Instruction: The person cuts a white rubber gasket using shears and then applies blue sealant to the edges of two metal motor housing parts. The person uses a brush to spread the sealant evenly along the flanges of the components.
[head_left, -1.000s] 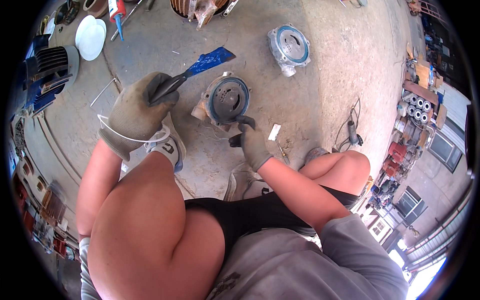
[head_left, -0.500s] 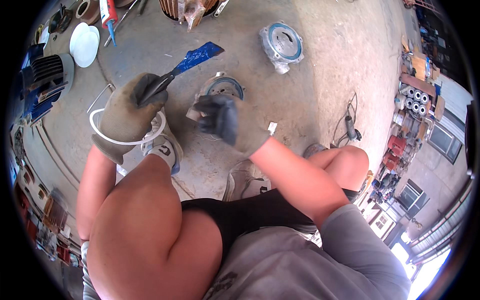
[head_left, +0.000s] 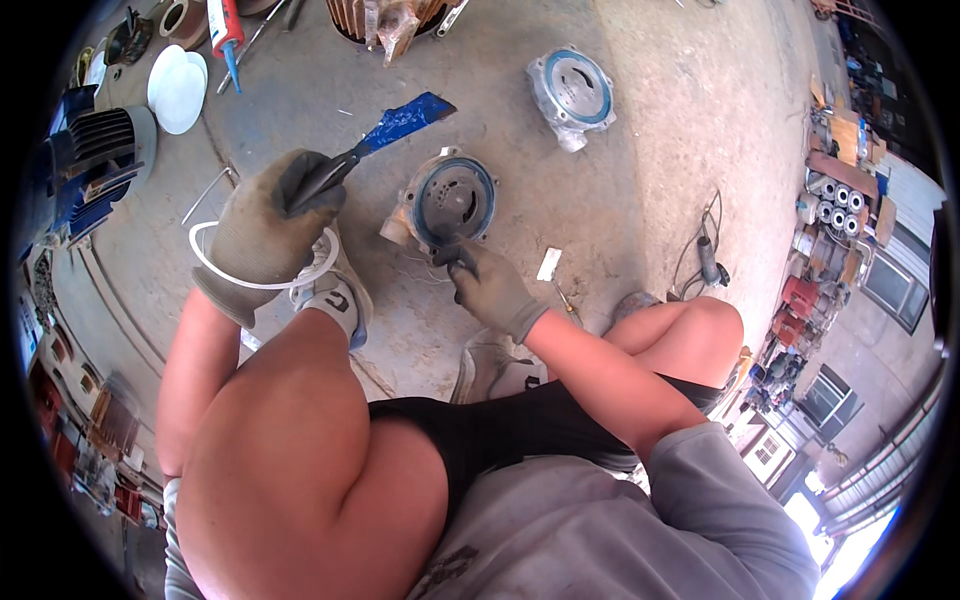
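My gloved left hand point(head_left: 270, 215) grips the dark handle of a scraper point(head_left: 410, 121), its blade smeared with blue paste and pointing up to the right. A white ring point(head_left: 265, 286) loops around that wrist. Lying on the floor in front of me is a round metal cover point(head_left: 455, 200) with a blue band around its face. My gloved right hand point(head_left: 490, 285) is at the cover's near edge, fingers drawn together; whether they pinch anything is hidden. Farther right sits a second round metal cover point(head_left: 573, 88), also banded in blue and partly wrapped in clear plastic.
A red tube with a blue nozzle point(head_left: 226, 40) and white discs point(head_left: 178, 90) lie at the far left. Finned metal parts point(head_left: 390, 22) stand at the far edge. A corded tool point(head_left: 709, 262) is on the right, and a small white tag point(head_left: 549, 263) lies beside my right hand.
My right hand has moved toward me, from over the near cover to its near edge, uncovering its face. My left hand still holds the scraper, nearly in place.
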